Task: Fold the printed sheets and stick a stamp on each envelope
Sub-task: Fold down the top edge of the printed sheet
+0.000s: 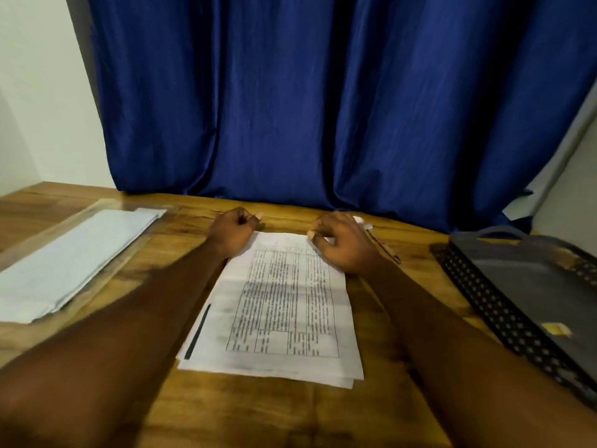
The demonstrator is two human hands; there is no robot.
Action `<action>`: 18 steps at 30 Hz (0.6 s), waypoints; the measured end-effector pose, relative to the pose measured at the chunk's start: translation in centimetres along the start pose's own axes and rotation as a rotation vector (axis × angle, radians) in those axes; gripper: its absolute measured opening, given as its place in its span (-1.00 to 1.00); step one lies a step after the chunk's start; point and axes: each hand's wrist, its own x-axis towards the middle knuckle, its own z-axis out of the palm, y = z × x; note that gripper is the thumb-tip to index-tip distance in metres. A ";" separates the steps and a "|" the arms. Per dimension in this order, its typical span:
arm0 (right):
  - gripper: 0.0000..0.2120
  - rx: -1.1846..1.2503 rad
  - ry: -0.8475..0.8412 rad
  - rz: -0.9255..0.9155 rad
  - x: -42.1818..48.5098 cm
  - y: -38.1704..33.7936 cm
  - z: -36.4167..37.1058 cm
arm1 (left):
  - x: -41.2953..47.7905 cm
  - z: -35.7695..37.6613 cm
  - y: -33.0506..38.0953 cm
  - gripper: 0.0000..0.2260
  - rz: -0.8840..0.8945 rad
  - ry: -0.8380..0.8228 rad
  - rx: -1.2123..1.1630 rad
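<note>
A small stack of printed sheets (277, 305) with a table of text lies on the wooden desk in front of me. My left hand (234, 231) sits at the stack's far left corner with its fingers curled over the paper edge. At the far right corner my right hand (339, 242) has its fingers curled and its thumb against the top sheet's edge. White envelopes (71, 260) lie in a clear tray (129, 253) on the left. A small yellow piece (557, 328), possibly a stamp, lies in the black tray on the right.
The black perforated tray (504, 315) stands at the right edge of the desk. A pen (384, 245) lies just beyond my right hand. A blue curtain (323, 108) hangs along the back of the wooden desk (258, 409).
</note>
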 end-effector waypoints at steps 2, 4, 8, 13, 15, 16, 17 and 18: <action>-0.45 0.039 0.015 0.075 -0.8 0.4 0.3 | -1.3 -0.4 0.4 -0.72 0.025 -0.050 0.033; -0.52 0.106 0.017 0.153 -1.6 0.0 0.1 | -2.7 -0.9 0.4 -0.70 0.056 -0.082 0.060; -0.42 0.080 -0.038 0.200 -2.7 -0.6 0.7 | -4.1 -2.2 0.1 -0.53 0.085 -0.107 0.117; -0.16 -0.009 -0.078 0.160 -2.9 -0.6 1.1 | -4.6 -2.5 0.4 -0.24 0.113 -0.159 0.164; -0.17 -0.049 -0.060 0.128 -3.0 -0.3 1.3 | -4.5 -2.2 0.0 -0.16 0.146 -0.167 0.211; -0.19 -0.073 -0.056 0.109 -3.0 -0.1 1.4 | -4.5 -2.0 -0.2 -0.14 0.165 -0.166 0.250; -0.21 -0.091 -0.051 0.095 -3.0 0.0 1.5 | -4.5 -1.8 -0.3 -0.14 0.191 -0.166 0.295; -0.22 -0.103 -0.052 0.092 -2.9 0.1 1.5 | -4.4 -1.7 -0.4 -0.15 0.218 -0.167 0.341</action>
